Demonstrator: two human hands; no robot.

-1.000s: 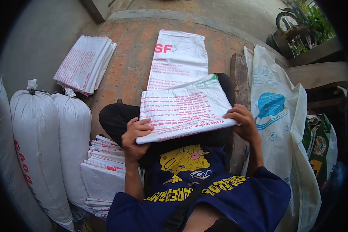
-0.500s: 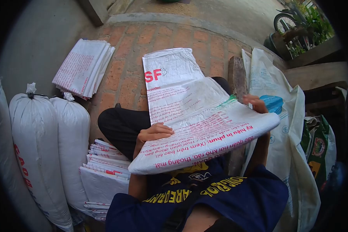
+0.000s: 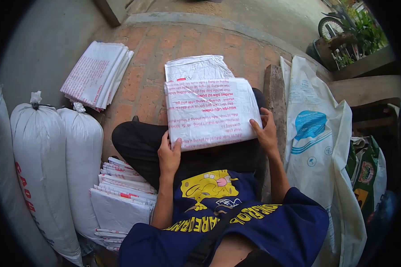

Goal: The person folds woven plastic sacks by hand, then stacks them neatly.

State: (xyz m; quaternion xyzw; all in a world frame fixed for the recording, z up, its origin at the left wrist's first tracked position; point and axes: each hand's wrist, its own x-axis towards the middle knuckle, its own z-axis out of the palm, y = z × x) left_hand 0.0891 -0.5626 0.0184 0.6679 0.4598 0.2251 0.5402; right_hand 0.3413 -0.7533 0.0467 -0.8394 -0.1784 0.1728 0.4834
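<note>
A white printed sack (image 3: 211,113) lies folded over itself across my lap, its red text upside down. Its far end (image 3: 198,66) sticks out beyond the fold. My left hand (image 3: 169,153) grips the near left corner, thumb on top and fingers at the edge. At the right edge, my right hand (image 3: 265,131) holds the sack, with the thumb on top and the other fingers raised beside it.
Folded sacks (image 3: 93,75) lie on the bricks at the upper left, and another stack (image 3: 120,204) is beside my left leg. Full white sacks (image 3: 42,169) stand at the left. A wooden beam (image 3: 275,98) and a large empty sack (image 3: 316,147) are at the right.
The near part of the sack has been folded away from me over the rest, making a smaller bundle. My right hand has come down and inward onto its edge; my left hand has moved slightly nearer me.
</note>
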